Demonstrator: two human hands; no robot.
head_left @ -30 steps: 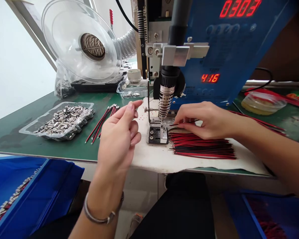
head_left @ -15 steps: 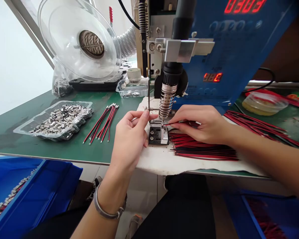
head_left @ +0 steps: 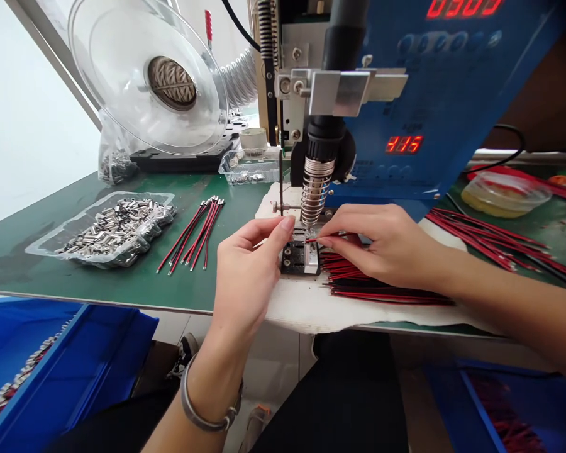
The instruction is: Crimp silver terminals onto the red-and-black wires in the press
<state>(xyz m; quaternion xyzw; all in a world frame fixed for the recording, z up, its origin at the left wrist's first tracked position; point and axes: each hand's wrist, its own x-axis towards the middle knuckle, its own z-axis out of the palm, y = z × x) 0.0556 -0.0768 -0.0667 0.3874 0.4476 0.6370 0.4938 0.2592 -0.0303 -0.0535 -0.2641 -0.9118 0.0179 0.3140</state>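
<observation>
In the head view, the only one we have, we look down at a green table (head_left: 87,277). At three o'clock, our right hand (head_left: 389,245) pinches a red wire (head_left: 312,240) between thumb and forefinger, close to its end, probably to keep that end steady above a small dark block (head_left: 290,267) at five o'clock. A spring-wrapped iron (head_left: 317,192) hangs just above it. At eight o'clock, our left hand (head_left: 246,267) brings thumb and forefinger together beside the block; we cannot tell whether they grip anything. At four o'clock, a pile of wires (head_left: 387,296) lies on pale cloth (head_left: 311,311), seemingly within easy reach. At nine o'clock, capped wires (head_left: 200,229) lie nearer us than a clear tray (head_left: 47,247) of metal caps (head_left: 117,229), likely kept apart from the pile.
</observation>
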